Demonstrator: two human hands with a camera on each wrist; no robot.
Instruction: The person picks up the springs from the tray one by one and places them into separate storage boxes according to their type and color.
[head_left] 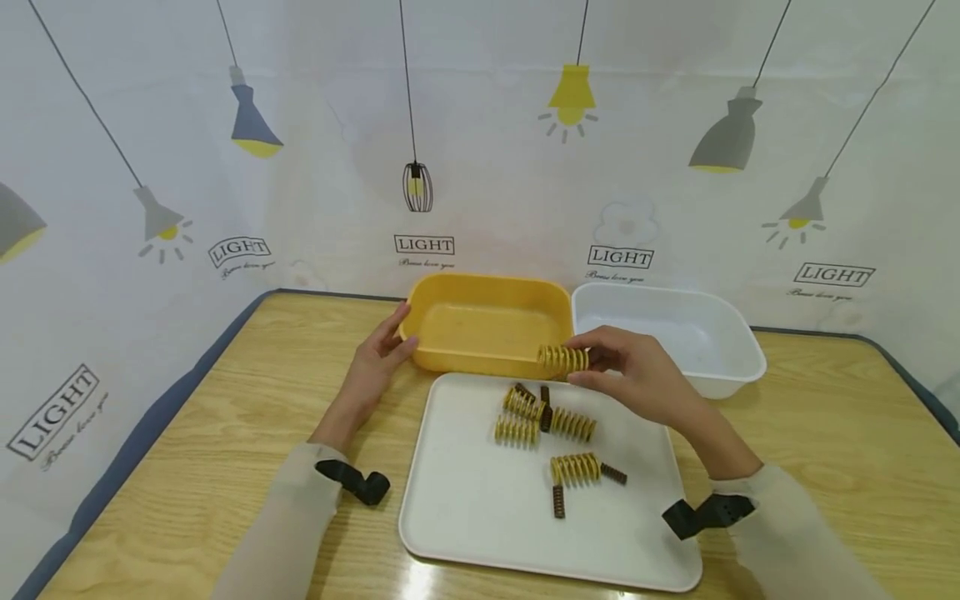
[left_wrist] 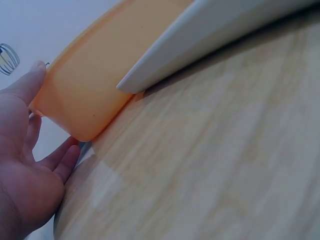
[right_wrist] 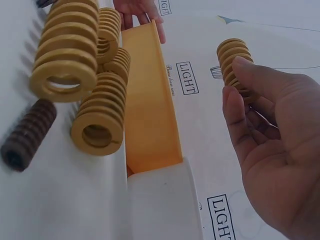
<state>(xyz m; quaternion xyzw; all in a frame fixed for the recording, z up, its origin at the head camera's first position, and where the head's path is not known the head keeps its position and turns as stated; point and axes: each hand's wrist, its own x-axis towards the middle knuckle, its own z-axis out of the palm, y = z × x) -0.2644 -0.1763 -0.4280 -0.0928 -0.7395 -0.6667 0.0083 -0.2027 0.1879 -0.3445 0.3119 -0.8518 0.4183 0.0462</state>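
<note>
the right hand is clamped on a yellow spring, pinching its three o'clock end between thumb and fingertips. the left hand has its fingers apart and fairly straight, touching the nine o'clock end of a yellow bin.

the held spring's long axis runs nearly nine to three o'clock in the head view, its free end pointing to nine. it is raised off the tray and shows against the bin's four o'clock corner.

on the tray, nearest first, a small brown spring runs twelve to six. just beyond lies a larger yellow coil, with a second brown spring by its three o'clock end, slanting ten to four. toward twelve, three more yellow coils lie close together among other dark springs.

the off-white tray sits on a wood-grain desk. past it, the yellow bin stands at eleven o'clock, with a white bin just beside it at one. farthest back is a pale wall covering printed with hanging lamps and the word "light".
</note>
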